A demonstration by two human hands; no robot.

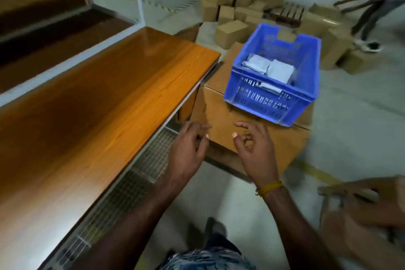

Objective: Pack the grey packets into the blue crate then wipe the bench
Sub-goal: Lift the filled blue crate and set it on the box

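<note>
- Head view: the left hand (188,147) and right hand (255,149) hover empty, fingers loosely spread, over the near end of a carton (221,125), well short of the crate (271,92).
- The crate sits on the carton's far end, just beside the bench (98,98).
- Grey packets (270,68) lie inside the crate.
- Boxes (236,6) are piled beyond the crate.

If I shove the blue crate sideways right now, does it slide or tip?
Probably slides: the blue crate is low, wide and flat on the cardboard box. Likely light, holding only a few grey packets. Its near corner is at the box edge, so it could drop off.
</note>
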